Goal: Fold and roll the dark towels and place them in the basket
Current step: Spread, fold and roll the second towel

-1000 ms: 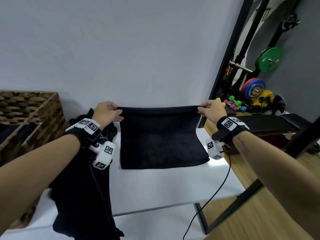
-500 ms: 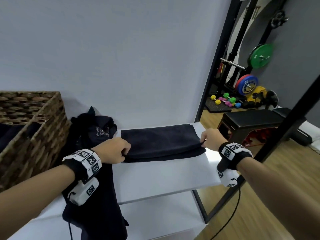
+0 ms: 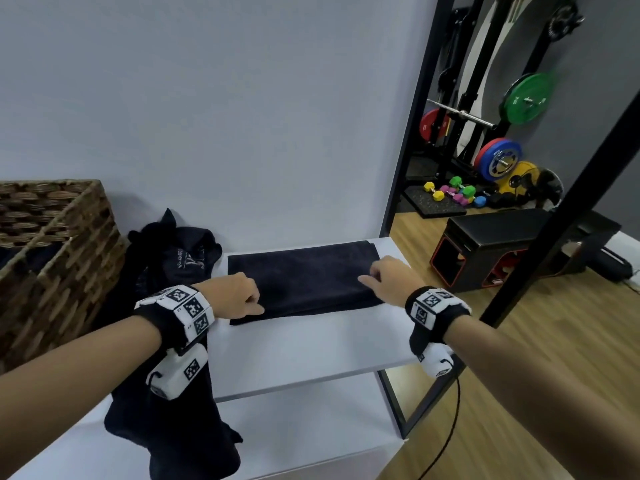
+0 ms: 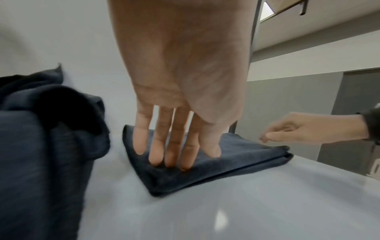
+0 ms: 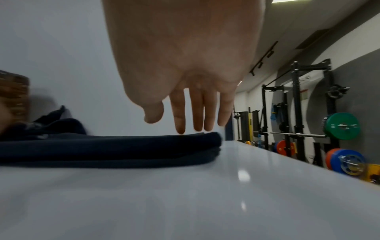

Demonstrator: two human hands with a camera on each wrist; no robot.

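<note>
- Your folded towel (image 3: pixel 304 277) lies flat on the white table (image 3: pixel 294 348), at 12 o'clock from you, with its long side running left to right. The wrist views show stacked layers at its edge; the number of folds cannot be made out.
- Your left hand (image 3: pixel 235 294) is released: in the left wrist view its straight fingers (image 4: pixel 174 146) press down on the towel's left end. From the head view the fingers are hidden behind the knuckles.
- Your right hand (image 3: pixel 389 277) is also loose, holding nothing. Its fingertips (image 5: pixel 180 128) reach the top of the towel's right end at about 2 o'clock; whether they touch or stand just above it cannot be told, as that view is blurred.
- A heap of dark towels (image 3: pixel 166 306) sits at 10 o'clock, just beside the folded one, and hangs over the table's near edge. Your left wrist covers part of it, so a count is not possible.
- The wicker basket (image 3: pixel 69 244) stands at 9 o'clock, cut off by the frame's left edge. Something dark shows inside; what it is cannot be made out.
- Gym weights (image 3: pixel 502 161) stand well apart at 2 o'clock, on the floor.
</note>
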